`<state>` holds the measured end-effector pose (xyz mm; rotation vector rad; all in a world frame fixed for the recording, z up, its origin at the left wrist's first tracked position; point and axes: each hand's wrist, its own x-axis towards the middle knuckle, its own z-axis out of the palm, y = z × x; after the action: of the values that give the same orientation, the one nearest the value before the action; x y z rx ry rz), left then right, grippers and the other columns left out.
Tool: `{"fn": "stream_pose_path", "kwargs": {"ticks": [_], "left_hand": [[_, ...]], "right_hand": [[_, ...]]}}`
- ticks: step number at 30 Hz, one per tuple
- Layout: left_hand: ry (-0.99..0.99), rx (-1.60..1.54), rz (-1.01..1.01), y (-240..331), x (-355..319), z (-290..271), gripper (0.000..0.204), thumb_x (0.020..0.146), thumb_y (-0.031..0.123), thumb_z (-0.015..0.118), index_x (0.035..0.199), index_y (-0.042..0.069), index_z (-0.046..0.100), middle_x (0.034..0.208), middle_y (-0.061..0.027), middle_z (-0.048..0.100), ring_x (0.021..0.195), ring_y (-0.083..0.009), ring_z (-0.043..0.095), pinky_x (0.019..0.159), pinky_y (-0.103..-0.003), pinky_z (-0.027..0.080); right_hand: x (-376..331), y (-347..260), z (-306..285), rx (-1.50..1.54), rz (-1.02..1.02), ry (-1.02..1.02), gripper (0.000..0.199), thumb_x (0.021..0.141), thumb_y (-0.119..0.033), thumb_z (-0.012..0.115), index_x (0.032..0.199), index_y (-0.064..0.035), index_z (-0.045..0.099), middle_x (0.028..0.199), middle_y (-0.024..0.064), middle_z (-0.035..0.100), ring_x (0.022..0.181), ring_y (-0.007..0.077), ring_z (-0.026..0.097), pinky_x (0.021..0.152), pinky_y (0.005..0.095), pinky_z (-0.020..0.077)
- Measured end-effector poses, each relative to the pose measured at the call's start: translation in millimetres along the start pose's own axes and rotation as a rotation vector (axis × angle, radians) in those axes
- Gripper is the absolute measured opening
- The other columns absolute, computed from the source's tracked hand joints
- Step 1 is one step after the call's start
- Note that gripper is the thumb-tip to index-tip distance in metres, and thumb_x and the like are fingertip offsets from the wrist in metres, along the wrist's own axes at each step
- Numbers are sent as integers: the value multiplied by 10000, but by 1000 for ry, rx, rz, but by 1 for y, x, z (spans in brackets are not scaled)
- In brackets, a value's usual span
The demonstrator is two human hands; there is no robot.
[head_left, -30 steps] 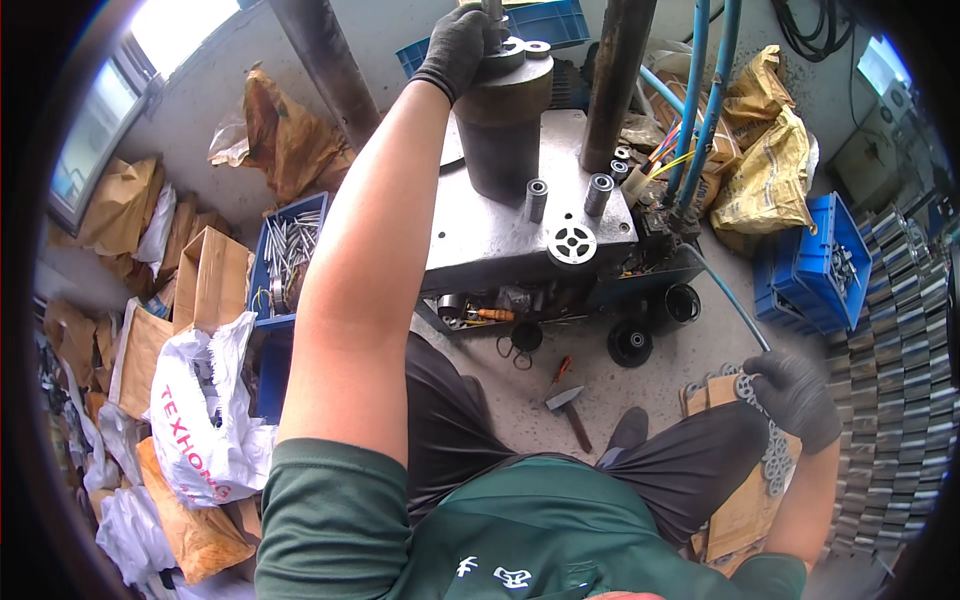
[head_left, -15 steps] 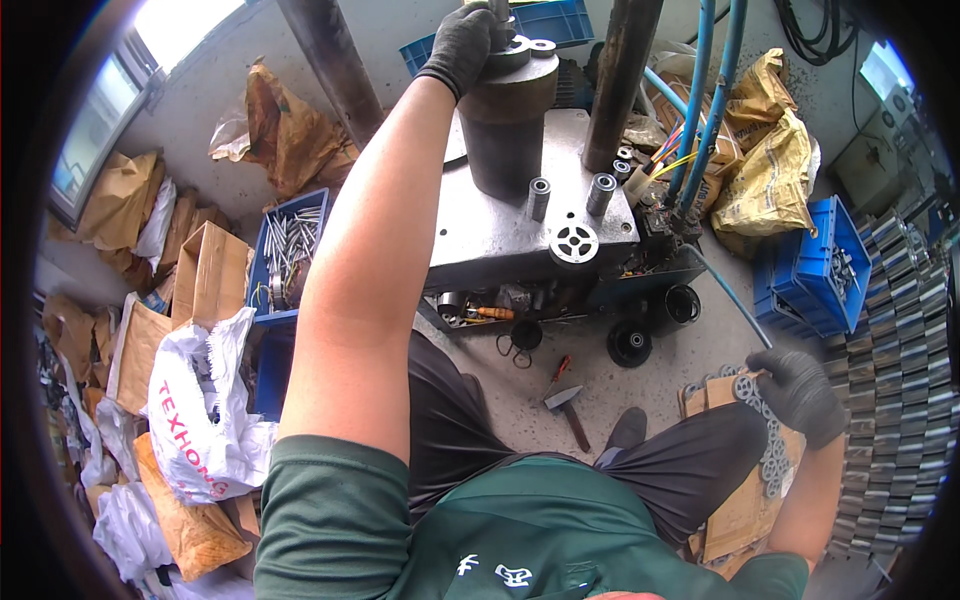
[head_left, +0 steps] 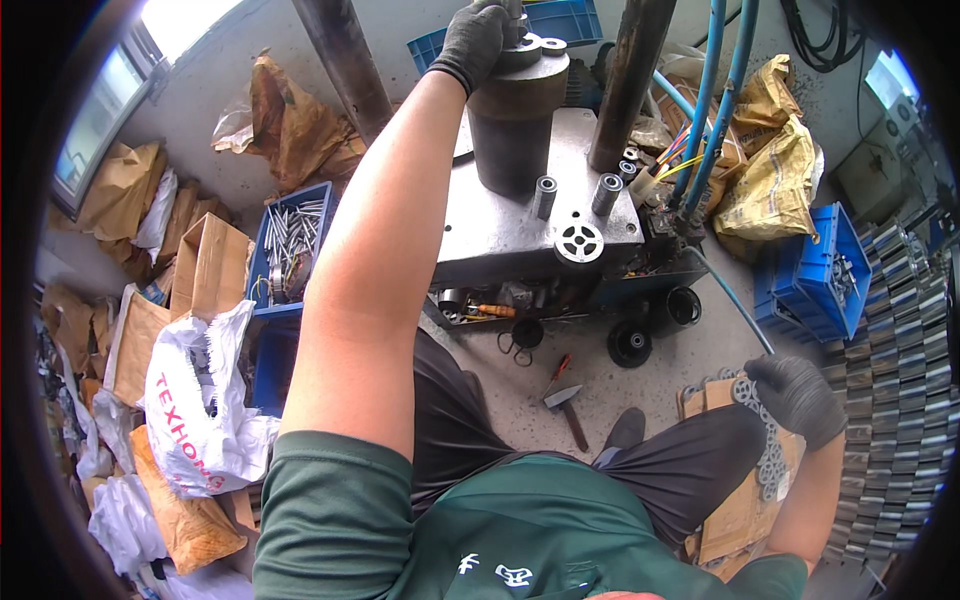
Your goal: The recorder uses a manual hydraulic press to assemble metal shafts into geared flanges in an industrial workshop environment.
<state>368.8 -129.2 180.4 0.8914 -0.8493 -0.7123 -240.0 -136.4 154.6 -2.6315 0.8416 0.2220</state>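
My left hand (head_left: 474, 42), in a dark grey work glove, closes round a metal cylinder (head_left: 515, 22) that stands above a thick dark steel column (head_left: 512, 140). Steel rings (head_left: 552, 46) lie on the column's top. The column rises from the steel bed (head_left: 480, 230) of a press. Two small metal sleeves (head_left: 545, 197) stand on the bed, and a spoked metal disc (head_left: 578, 241) lies at its front edge. Low on the right, my gloved right hand (head_left: 800, 398) is closed at the end of a thin blue lever (head_left: 735, 298); its fingertips are partly hidden.
Spoked discs (head_left: 772, 470) lie on cardboard beside my right knee. A hammer (head_left: 568, 410) is on the floor between my feet. Blue crates (head_left: 820, 270) stand right, another with metal rods (head_left: 292, 240) left. Stacked metal parts (head_left: 890, 400) line the far right. Blue hoses (head_left: 715, 100) hang by the press.
The view has shifted slightly, so the press appears a little to the right. Both hands keep their places on the cylinder and the lever.
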Motion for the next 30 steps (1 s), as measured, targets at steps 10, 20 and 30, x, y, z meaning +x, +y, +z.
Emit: {"fn": "stream_pose_path", "kwargs": {"ticks": [10,20,30], "left_hand": [[7,76,89,-3,3,1,236,862,164,681,1088,98,660,880,-56,643,786,-191,635,713,-436,615],[49,63,65,3,-3,9,227,895,87,510,1072,64,650,902,-84,622,782,-236,640,710,-497,613],[476,18,378,5,-11,-8,225,903,52,569,1071,-12,705,954,-144,726,855,-232,713,791,-347,593]], "right_hand": [[101,20,-96,-352,-288,1155,139,1025,-76,576,1145,-58,644,983,195,679,911,416,683,816,457,556],[190,29,-166,-404,27,1099,365,1040,-449,573,1148,-127,704,1116,168,727,1069,395,682,905,483,547],[189,16,-172,-343,214,927,477,1028,-557,548,1173,-134,712,1131,183,727,1098,407,675,948,508,533]]}}
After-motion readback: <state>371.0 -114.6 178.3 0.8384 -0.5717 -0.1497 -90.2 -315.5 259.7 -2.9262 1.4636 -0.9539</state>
